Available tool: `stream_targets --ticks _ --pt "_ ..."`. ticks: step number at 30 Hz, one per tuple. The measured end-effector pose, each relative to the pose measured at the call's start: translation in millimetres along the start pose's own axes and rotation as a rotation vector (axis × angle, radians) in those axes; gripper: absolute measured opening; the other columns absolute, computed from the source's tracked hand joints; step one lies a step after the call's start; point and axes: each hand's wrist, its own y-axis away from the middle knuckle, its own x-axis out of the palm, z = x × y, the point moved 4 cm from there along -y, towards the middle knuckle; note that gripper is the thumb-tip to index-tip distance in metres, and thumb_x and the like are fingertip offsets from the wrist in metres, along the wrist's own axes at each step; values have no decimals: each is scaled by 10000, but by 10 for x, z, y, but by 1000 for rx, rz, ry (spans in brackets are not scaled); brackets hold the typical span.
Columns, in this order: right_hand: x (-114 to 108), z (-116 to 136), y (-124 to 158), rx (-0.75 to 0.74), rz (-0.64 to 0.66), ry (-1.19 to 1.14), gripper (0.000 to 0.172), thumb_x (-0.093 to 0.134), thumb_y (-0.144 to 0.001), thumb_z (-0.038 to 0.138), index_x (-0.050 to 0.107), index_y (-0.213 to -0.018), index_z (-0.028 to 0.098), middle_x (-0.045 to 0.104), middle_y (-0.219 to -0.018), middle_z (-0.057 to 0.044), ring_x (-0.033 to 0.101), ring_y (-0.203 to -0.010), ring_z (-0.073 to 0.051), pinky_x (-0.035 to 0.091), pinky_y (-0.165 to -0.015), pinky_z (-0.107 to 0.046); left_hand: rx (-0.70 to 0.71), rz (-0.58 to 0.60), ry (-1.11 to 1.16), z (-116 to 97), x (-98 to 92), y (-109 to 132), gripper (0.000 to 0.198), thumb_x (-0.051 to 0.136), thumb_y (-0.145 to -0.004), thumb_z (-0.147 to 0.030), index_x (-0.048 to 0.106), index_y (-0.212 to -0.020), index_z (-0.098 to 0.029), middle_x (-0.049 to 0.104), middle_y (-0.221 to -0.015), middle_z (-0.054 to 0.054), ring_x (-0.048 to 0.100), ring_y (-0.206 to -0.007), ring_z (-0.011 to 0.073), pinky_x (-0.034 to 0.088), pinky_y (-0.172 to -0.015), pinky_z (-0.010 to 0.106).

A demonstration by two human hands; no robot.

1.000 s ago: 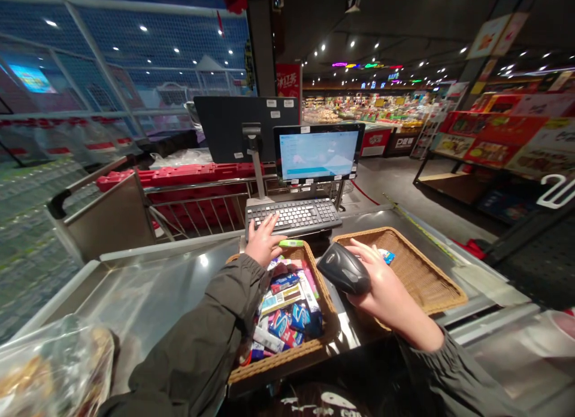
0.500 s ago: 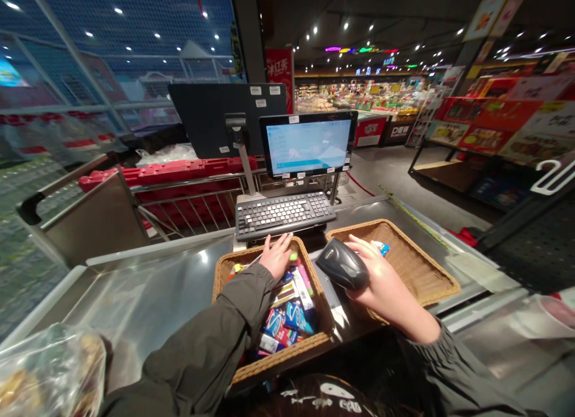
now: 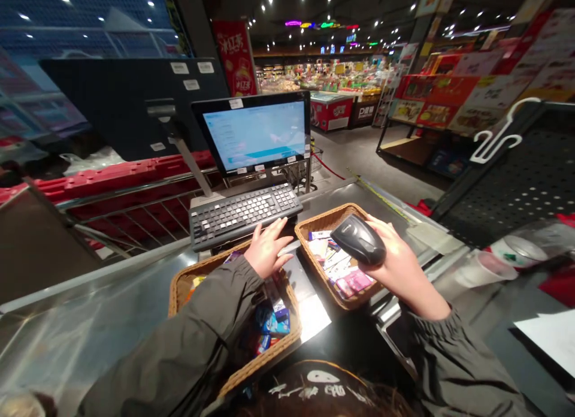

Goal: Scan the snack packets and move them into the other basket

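My right hand (image 3: 398, 267) is wrapped round a black barcode scanner (image 3: 359, 240), held above the right wicker basket (image 3: 335, 300). In that basket lie several small packets (image 3: 353, 282), pink, white and purple. My left hand (image 3: 269, 249) is stretched out palm down with fingers spread, holding nothing visible. It hovers by the far right corner of the left wicker basket (image 3: 265, 360), close to the keyboard (image 3: 247, 213). Blue packs (image 3: 274, 321) and other small goods lie inside the left basket, partly covered by my left sleeve.
Behind the keyboard stands a lit monitor (image 3: 258, 132), with a dark screen back (image 3: 135, 105) to its left. Paper cups (image 3: 485, 268) and white paper (image 3: 550, 339) lie at right. A white hanger (image 3: 498, 138) hangs on a black pegboard (image 3: 525, 171).
The view has turned right, so the monitor and baskets sit further left. My left hand has moved from over the left basket's goods to its far right corner. My right hand keeps the scanner.
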Motion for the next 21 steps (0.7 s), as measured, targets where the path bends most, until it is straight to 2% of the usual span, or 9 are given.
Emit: stream_targets --ticks 4,11,15,17,21 --pt "-149 -313 129 88 -42 13 502 625 -741 265 560 -1235 202 601 -1283 -153 444 -1346 -386 265 -1120 -674 51 73 13 -228 251 -427 380 658 -837 -392 666 -1182 -230 358 -1548 169 320 -1431 357 177 -1127 680" --pt "-288 -722 341 188 -64 -3 560 635 -743 274 521 -1289 220 583 -1316 -150 435 -1360 -377 272 -1127 -656 -18 273 -72 -325 883 -1132 163 700 -738 -309 759 -841 -197 514 -1436 159 338 -1404 393 88 -1135 700" --pt "-334 -884 370 205 -57 -10 518 641 -762 293 531 -1263 220 593 -1301 -157 445 -1353 -380 268 -1127 -664 4 336 -81 -368 1311 -1335 232 738 -647 -310 760 -838 -180 618 -1300 189 352 -1380 435 16 -1112 731" --pt "-336 -950 361 202 -50 -12 496 643 -768 289 541 -1247 210 592 -1300 -167 448 -1350 -384 273 -1121 -670 44 356 -76 -422 1510 -1385 241 744 -615 -290 761 -827 -175 657 -1235 192 351 -1381 433 -6 -1125 709" --pt "-314 -1059 317 207 -41 -17 501 659 -752 284 552 -1233 197 588 -1306 -168 451 -1347 -387 277 -1118 -671 129 329 -45 -526 1801 -1443 195 601 -730 -189 760 -843 -207 699 -1180 136 384 -1388 313 45 -1190 578"
